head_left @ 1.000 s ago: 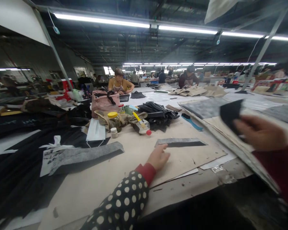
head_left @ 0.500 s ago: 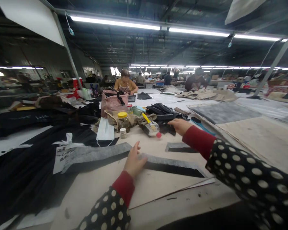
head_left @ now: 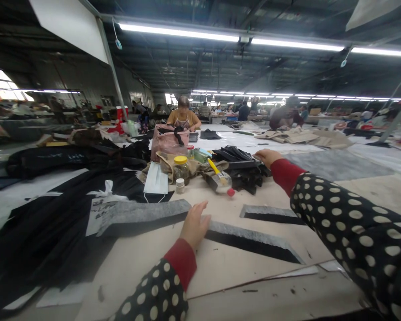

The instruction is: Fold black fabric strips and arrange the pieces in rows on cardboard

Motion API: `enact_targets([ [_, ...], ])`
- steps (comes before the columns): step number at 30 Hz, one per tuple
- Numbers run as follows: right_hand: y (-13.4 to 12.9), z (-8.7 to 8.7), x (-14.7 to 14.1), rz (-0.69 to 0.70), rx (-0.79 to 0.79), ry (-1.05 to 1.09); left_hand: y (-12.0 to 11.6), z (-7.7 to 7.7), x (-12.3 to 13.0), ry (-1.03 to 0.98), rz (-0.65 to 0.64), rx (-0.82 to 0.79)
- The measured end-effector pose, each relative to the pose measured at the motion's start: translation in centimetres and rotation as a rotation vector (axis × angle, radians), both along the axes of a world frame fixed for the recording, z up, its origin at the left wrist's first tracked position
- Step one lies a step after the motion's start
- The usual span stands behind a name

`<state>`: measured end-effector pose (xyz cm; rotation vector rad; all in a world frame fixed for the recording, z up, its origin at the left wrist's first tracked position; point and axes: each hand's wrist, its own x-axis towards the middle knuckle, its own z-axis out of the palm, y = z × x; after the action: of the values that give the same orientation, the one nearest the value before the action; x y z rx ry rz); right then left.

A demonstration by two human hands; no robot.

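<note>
My left hand (head_left: 196,225) is low over the pale work surface (head_left: 147,263), thumb apart from the fingers, holding nothing. It lies between two black fabric strips with grey fuzzy edges: the left strip (head_left: 147,214) and the right strip (head_left: 254,238), whose near end it touches or covers. My right hand (head_left: 268,157) reaches out beside a pile of black cut pieces (head_left: 237,160), its fingers stretched toward the left and nothing visible in them. Nearer me than that pile lies a shorter black-and-grey strip (head_left: 270,213), partly hidden by my right sleeve.
A yellow-handled brush (head_left: 217,171), a yellow-lidded jar (head_left: 181,169), a small white bottle (head_left: 180,186), a face mask (head_left: 156,179) and a pink bag (head_left: 169,142) stand ahead. Black cloth (head_left: 53,223) spreads at left. A person (head_left: 183,116) sits across the table.
The view has turned left, so things sit further right. My right hand has moved outward to the right edge of the black pile. My left hand stays near the strips.
</note>
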<state>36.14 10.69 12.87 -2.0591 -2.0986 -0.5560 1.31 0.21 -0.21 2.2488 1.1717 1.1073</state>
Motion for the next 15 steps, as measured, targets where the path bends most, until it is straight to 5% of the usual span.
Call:
enact_targets([
  [4,-1.1,0.7,1.2,0.061,0.011,-0.069,-0.2,-0.1,0.4,-0.01,-0.023,-0.034],
  [10,-0.8,-3.7,0.9,0.1,-0.017,-0.173,-0.6,-0.3,0.6,0.001,-0.05,-0.054],
  [12,0.0,-4.3,0.5,0.107,-0.004,-0.119,-0.6,-0.4,0.5,0.003,-0.038,-0.076],
  [15,0.8,-3.1,0.5,0.112,0.047,0.148,-0.2,-0.5,0.4,-0.015,-0.019,-0.11],
])
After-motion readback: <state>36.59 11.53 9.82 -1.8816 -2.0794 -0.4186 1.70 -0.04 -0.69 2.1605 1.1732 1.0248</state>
